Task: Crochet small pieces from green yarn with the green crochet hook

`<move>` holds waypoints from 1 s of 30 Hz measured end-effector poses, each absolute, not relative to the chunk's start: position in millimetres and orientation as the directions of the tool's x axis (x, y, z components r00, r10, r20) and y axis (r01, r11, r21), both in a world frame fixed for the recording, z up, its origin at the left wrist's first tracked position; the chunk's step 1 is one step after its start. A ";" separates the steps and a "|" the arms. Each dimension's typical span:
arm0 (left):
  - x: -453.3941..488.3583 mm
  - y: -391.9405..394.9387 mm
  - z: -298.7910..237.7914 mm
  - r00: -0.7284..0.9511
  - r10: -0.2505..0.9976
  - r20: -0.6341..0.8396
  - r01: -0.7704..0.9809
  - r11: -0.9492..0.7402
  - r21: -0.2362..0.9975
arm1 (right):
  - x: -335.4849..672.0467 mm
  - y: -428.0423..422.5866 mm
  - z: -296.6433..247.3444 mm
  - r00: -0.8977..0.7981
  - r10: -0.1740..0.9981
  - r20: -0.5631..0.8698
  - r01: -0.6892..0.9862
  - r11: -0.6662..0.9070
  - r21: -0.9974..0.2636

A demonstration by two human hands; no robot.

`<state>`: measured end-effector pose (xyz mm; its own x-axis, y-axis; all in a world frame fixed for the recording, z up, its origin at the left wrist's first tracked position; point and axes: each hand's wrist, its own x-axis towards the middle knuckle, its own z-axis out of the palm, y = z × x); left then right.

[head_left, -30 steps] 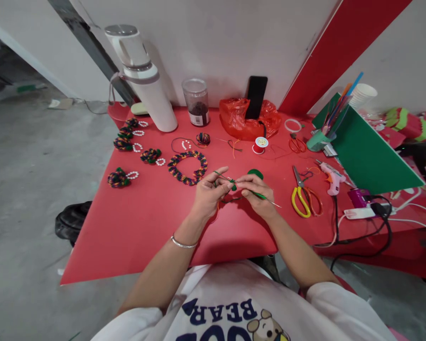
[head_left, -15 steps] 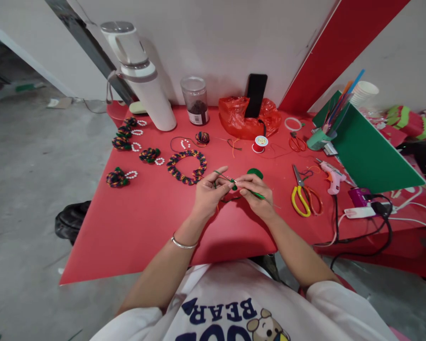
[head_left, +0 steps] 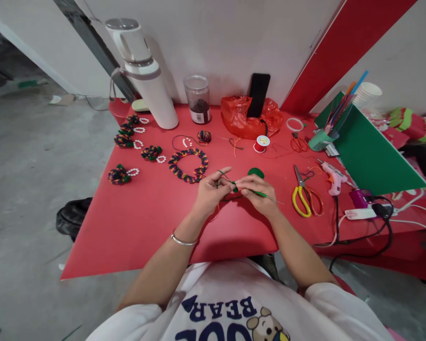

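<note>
My left hand [head_left: 213, 190] pinches a small piece of green crochet [head_left: 235, 189], and green yarn runs over its raised index finger. In my right hand [head_left: 260, 193] is a crochet hook [head_left: 261, 194] with a green grip, its tip at the green piece. The fingertips of both hands nearly meet there. Just behind my right hand lies a ball of green yarn [head_left: 256, 172]. To the left of my hands, a multicoloured crocheted ring [head_left: 173, 166] rests on the red table [head_left: 145, 227].
Several multicoloured yarn balls with white bead loops [head_left: 119, 174] sit at the left. Scissors [head_left: 301, 194], a glue gun [head_left: 333, 177] and a power strip [head_left: 362, 213] lie at the right. A white flask [head_left: 156, 94], a jar [head_left: 198, 102] and a phone [head_left: 258, 94] stand along the back.
Both hands keep their hold on the crochet piece and hook, with only slight finger movement. The whole view has shifted a little.
</note>
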<state>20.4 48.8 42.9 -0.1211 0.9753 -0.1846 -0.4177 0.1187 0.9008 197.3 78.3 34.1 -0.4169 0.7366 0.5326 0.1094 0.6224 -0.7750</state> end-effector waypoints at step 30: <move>22.4 47.1 44.5 -0.119 0.979 -0.166 -0.510 0.083 0.856 | 201.7 82.6 16.5 -0.320 0.892 0.319 -0.049 0.321 -0.946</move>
